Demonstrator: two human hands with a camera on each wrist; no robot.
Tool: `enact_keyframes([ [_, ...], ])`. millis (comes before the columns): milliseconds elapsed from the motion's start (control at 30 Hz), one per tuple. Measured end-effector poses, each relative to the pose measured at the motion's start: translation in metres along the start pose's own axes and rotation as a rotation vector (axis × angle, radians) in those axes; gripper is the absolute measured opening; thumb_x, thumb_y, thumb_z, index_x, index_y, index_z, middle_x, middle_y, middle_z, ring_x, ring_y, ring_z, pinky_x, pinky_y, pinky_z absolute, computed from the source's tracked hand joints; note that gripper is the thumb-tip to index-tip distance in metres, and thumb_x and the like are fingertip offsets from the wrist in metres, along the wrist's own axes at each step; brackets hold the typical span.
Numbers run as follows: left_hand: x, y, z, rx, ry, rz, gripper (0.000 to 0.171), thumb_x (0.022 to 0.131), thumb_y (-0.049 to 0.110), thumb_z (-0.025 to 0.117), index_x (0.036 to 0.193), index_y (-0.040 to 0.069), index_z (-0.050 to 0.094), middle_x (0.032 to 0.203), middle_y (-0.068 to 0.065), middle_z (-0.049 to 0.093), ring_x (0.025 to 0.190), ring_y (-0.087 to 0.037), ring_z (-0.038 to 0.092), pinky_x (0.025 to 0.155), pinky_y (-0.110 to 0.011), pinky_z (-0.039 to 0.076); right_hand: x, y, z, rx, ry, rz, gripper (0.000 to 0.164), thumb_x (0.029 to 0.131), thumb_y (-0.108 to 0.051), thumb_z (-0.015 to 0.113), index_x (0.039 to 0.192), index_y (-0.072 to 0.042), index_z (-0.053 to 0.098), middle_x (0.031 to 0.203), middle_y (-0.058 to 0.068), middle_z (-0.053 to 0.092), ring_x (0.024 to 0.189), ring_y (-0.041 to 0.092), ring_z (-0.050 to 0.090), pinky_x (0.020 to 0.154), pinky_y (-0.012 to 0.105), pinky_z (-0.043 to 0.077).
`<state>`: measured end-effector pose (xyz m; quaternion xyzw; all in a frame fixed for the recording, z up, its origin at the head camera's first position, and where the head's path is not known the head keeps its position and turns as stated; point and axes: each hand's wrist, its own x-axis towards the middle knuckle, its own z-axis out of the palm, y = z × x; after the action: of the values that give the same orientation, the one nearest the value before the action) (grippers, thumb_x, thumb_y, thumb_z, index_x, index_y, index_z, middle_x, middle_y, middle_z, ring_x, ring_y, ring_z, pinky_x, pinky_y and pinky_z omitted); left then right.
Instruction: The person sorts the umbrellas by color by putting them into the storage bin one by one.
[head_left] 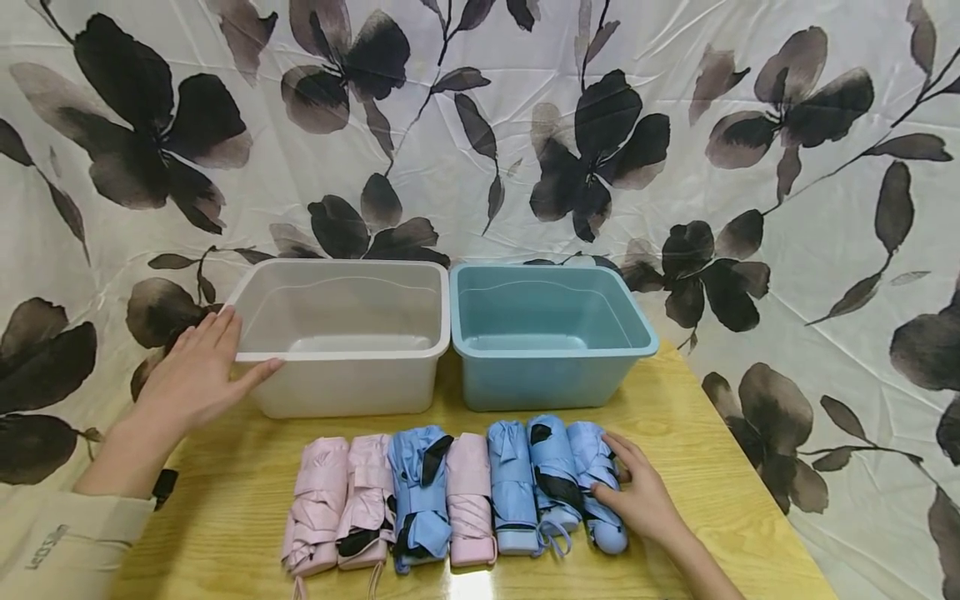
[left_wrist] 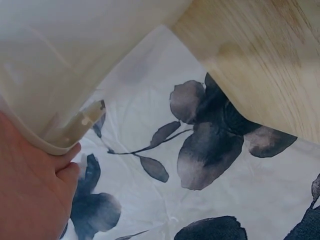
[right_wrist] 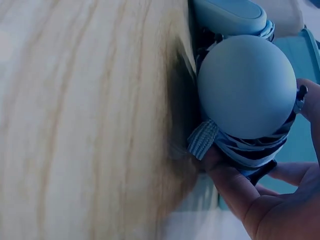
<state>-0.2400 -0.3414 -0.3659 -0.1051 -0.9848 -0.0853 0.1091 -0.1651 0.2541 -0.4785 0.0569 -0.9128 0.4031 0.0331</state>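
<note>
A pale floral cloth (head_left: 510, 200) hangs behind the wood-grained worktop (head_left: 690, 433). My right hand (head_left: 651, 502) has its fingers (head_left: 628, 454) curled round the round-handled blue umbrella (head_left: 592, 458), folded and lying nearest the worktop's right edge. My left hand (head_left: 193, 377) lies with straight fingers against the white bin (head_left: 345, 387), near the worktop's left edge, grasping nothing. Leftward from my umbrella, away from that right edge, lie two blue umbrellas (head_left: 513, 483), a pink one, a blue one and two pink ones. The teal bin (head_left: 555, 383) stands beside the white one, towards the worktop's far right corner.
</note>
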Motion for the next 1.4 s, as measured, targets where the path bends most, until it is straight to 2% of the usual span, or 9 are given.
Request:
enact_keyframes([
  [133,-0.001,0.0,0.0,0.006,0.01,0.002,0.1,0.104,0.061,0.046,0.156,-0.02,0.019,0.164,-0.04,0.014,0.152,-0.057,0.013,0.125,-0.066,0.007,-0.003,0.0,-0.002,0.06,0.006,0.049,0.077,0.085,-0.009,0.08,0.155,-0.003,0.048,0.159,0.018,0.045,0.104,0.025,0.066,0.087,0.031,0.055],
  [300,-0.001,0.001,0.0,0.005,0.011,0.001,0.1,0.104,0.062,0.047,0.156,-0.019,0.02,0.164,-0.04,0.016,0.152,-0.057,0.015,0.124,-0.067,0.01,-0.006,-0.004,-0.003,0.129,0.031,0.092,0.077,0.087,-0.005,0.078,0.157,-0.006,0.046,0.161,0.018,0.041,0.102,0.028,0.067,0.079,0.025,0.057],
  [500,-0.001,0.0,0.0,0.004,0.007,0.0,0.1,0.104,0.062,0.046,0.156,-0.019,0.019,0.164,-0.04,0.014,0.152,-0.057,0.013,0.125,-0.066,0.008,-0.008,-0.012,-0.005,0.14,0.102,0.004,0.076,0.087,-0.001,0.078,0.156,-0.004,0.045,0.16,0.02,0.04,0.099,0.026,0.069,0.076,0.024,0.058],
  [800,0.0,-0.001,0.002,0.005,0.009,0.003,0.101,0.104,0.063,0.046,0.156,-0.019,0.019,0.164,-0.039,0.015,0.152,-0.056,0.013,0.124,-0.067,0.009,-0.007,-0.035,-0.011,0.343,0.151,-0.128,0.078,0.088,0.009,0.073,0.158,-0.005,0.042,0.163,0.019,0.035,0.098,0.004,0.064,0.075,0.021,0.062],
  [1100,-0.001,0.0,0.001,0.003,0.003,-0.001,0.101,0.104,0.063,0.046,0.156,-0.019,0.019,0.164,-0.04,0.015,0.152,-0.057,0.013,0.124,-0.067,0.01,0.002,-0.069,-0.026,0.415,0.157,-0.244,0.081,0.09,0.014,0.069,0.161,-0.008,0.038,0.166,0.016,0.029,0.104,0.003,0.063,0.076,0.021,0.062],
  [1400,-0.001,-0.001,0.001,0.002,0.009,0.0,0.101,0.104,0.062,0.047,0.156,-0.019,0.019,0.163,-0.041,0.016,0.151,-0.058,0.014,0.123,-0.068,0.011,0.03,-0.101,-0.038,0.444,0.175,-0.357,0.082,0.089,0.014,0.07,0.161,-0.008,0.039,0.167,0.01,0.029,0.109,0.006,0.063,0.076,0.02,0.061],
])
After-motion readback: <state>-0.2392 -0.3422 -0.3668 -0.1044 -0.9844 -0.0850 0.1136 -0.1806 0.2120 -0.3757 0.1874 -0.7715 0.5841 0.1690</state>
